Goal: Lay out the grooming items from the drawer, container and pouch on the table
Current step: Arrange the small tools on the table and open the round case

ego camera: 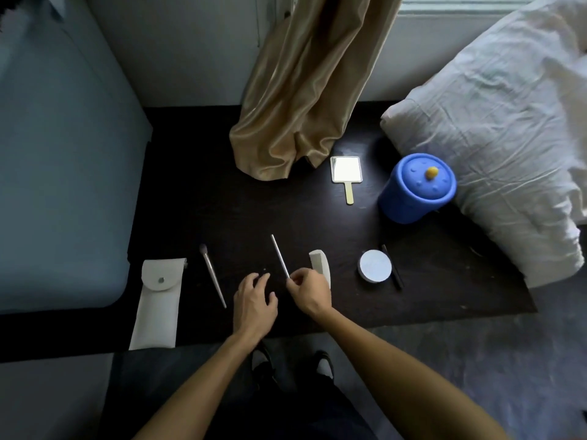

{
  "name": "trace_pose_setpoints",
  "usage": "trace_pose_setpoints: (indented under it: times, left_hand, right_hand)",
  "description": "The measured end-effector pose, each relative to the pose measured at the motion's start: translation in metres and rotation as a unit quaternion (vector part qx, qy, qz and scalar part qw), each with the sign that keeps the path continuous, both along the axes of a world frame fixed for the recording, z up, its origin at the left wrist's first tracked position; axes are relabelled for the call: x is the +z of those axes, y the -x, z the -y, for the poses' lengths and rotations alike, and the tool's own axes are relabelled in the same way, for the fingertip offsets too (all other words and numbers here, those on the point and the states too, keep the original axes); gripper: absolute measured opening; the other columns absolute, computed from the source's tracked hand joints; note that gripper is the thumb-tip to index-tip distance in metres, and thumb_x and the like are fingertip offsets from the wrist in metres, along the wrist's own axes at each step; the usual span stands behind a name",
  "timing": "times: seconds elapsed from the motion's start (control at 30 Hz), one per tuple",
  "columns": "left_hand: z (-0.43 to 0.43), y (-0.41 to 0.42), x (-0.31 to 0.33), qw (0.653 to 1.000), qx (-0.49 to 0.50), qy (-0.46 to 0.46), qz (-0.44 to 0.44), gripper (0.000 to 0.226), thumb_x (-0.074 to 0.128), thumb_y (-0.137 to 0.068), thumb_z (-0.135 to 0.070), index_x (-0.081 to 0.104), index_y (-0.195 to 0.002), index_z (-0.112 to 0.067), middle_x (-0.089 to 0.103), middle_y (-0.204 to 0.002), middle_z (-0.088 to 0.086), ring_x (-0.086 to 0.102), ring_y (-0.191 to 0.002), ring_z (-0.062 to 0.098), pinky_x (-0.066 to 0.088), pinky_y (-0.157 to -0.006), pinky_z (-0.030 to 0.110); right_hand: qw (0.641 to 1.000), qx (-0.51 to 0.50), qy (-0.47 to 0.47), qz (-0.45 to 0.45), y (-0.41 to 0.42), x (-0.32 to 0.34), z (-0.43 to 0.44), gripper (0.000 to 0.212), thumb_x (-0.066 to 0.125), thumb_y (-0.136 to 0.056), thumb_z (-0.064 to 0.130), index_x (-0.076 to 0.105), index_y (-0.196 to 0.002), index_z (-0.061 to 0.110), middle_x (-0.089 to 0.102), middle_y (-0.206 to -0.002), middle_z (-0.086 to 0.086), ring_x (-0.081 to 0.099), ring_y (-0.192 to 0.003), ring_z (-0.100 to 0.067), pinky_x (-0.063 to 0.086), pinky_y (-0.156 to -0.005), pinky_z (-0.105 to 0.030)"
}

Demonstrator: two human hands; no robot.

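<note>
Pouch [158,300] lies flap-closed at the left of the table [190,185], brush [212,276] beside it. Left hand [254,300] rests relaxed, fingers spread, holding nothing. Right hand [309,292] pinches the near end of a metal stick [280,260], between brush and comb [320,268]. Container [417,192] stands lidded, far right. Judged: the stick is being placed; next, release it flat.

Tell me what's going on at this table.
A person is laying out grooming items on a dark table. The right hand pinches the near end of a silver stick; the left hand is open beside it. A brush, comb, round compact and hand mirror lie out, with the white pouch and lidded blue container nearby.
</note>
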State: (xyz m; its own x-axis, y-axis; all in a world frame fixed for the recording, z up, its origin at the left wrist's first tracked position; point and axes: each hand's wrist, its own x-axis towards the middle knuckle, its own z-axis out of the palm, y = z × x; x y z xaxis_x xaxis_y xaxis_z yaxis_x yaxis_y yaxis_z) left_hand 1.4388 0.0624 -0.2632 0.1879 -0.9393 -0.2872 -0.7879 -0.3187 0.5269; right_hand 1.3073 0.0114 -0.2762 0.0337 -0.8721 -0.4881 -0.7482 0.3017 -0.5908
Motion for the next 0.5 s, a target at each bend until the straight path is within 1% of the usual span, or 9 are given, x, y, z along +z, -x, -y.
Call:
trace_pose_setpoints:
  times: [0.07, 0.13, 0.2, 0.23, 0.27, 0.33, 0.43, 0.5]
  left_hand:
    - [0.014, 0.005, 0.013, 0.997, 0.042, -0.005, -0.068, 0.038, 0.051, -0.093, -0.027, 0.055, -0.128, -0.012, 0.052, -0.130, 0.006, 0.048, -0.121, 0.020, 0.040, -0.100, 0.031]
    - [0.031, 0.011, 0.030, 0.987, 0.093, -0.009, -0.132, 0.031, 0.047, -0.096, -0.029, 0.062, -0.118, -0.013, 0.061, -0.116, 0.003, 0.056, -0.108, 0.018, 0.042, -0.087, 0.025]
    - [0.048, 0.015, 0.049, 0.974, 0.135, 0.009, -0.180, 0.025, 0.047, -0.096, -0.030, 0.068, -0.094, -0.017, 0.067, -0.089, 0.000, 0.062, -0.085, 0.017, 0.045, -0.071, 0.026]
    - [0.057, 0.016, 0.058, 0.969, 0.150, 0.022, -0.195, 0.025, 0.048, -0.095, -0.030, 0.067, -0.084, -0.018, 0.066, -0.078, -0.001, 0.061, -0.075, 0.016, 0.046, -0.064, 0.027]
    - [0.064, 0.016, 0.065, 0.965, 0.165, 0.033, -0.202, 0.024, 0.050, -0.095, -0.029, 0.066, -0.080, -0.018, 0.065, -0.073, -0.001, 0.061, -0.070, 0.016, 0.047, -0.061, 0.028]
    - [0.076, 0.017, 0.077, 0.958, 0.184, 0.052, -0.215, 0.020, 0.053, -0.093, -0.026, 0.067, -0.082, -0.018, 0.066, -0.075, -0.002, 0.062, -0.071, 0.014, 0.048, -0.062, 0.026]
    - [0.086, 0.022, 0.086, 0.951, 0.178, 0.079, -0.242, 0.016, 0.057, -0.092, -0.023, 0.068, -0.087, -0.014, 0.067, -0.077, -0.001, 0.062, -0.073, 0.010, 0.044, -0.061, 0.020]
    - [0.090, 0.024, 0.089, 0.950, 0.167, 0.092, -0.248, 0.016, 0.057, -0.091, -0.022, 0.069, -0.090, -0.011, 0.068, -0.076, 0.001, 0.064, -0.073, 0.012, 0.046, -0.063, 0.022]
  right_hand:
    - [0.999, 0.007, 0.015, 0.046, 0.005, 0.012, 0.005, 0.018, 0.062, -0.091, 0.032, 0.070, -0.103, 0.021, 0.070, -0.090, 0.008, 0.064, -0.080, -0.003, 0.054, -0.076, -0.024]
    - [0.997, 0.026, 0.025, 0.071, 0.010, 0.026, 0.009, 0.016, 0.063, -0.091, 0.030, 0.071, -0.102, 0.021, 0.070, -0.091, 0.009, 0.064, -0.082, -0.003, 0.054, -0.077, -0.023]
    - [0.995, 0.044, 0.045, 0.078, 0.015, 0.038, 0.013, 0.014, 0.063, -0.091, 0.029, 0.072, -0.098, 0.021, 0.070, -0.088, 0.009, 0.064, -0.081, -0.003, 0.053, -0.074, -0.022]
    - [0.994, 0.051, 0.059, 0.077, 0.017, 0.044, 0.015, 0.013, 0.064, -0.090, 0.029, 0.073, -0.096, 0.021, 0.070, -0.087, 0.009, 0.064, -0.079, -0.002, 0.053, -0.072, -0.021]
    - [0.993, 0.055, 0.070, 0.079, 0.019, 0.049, 0.017, 0.013, 0.064, -0.090, 0.030, 0.073, -0.095, 0.022, 0.070, -0.086, 0.010, 0.063, -0.077, -0.001, 0.052, -0.069, -0.018]
    - [0.991, 0.058, 0.085, 0.083, 0.021, 0.059, 0.023, 0.012, 0.064, -0.090, 0.030, 0.073, -0.093, 0.023, 0.068, -0.081, 0.012, 0.061, -0.071, 0.001, 0.049, -0.065, -0.015]
    - [0.989, 0.059, 0.106, 0.090, 0.025, 0.071, 0.031, 0.011, 0.064, -0.089, 0.030, 0.072, -0.092, 0.024, 0.065, -0.074, 0.013, 0.061, -0.067, 0.000, 0.051, -0.067, -0.021]
    - [0.987, 0.060, 0.102, 0.106, 0.028, 0.076, 0.035, 0.010, 0.064, -0.090, 0.028, 0.072, -0.094, 0.023, 0.065, -0.075, 0.013, 0.062, -0.069, 0.000, 0.053, -0.068, -0.020]
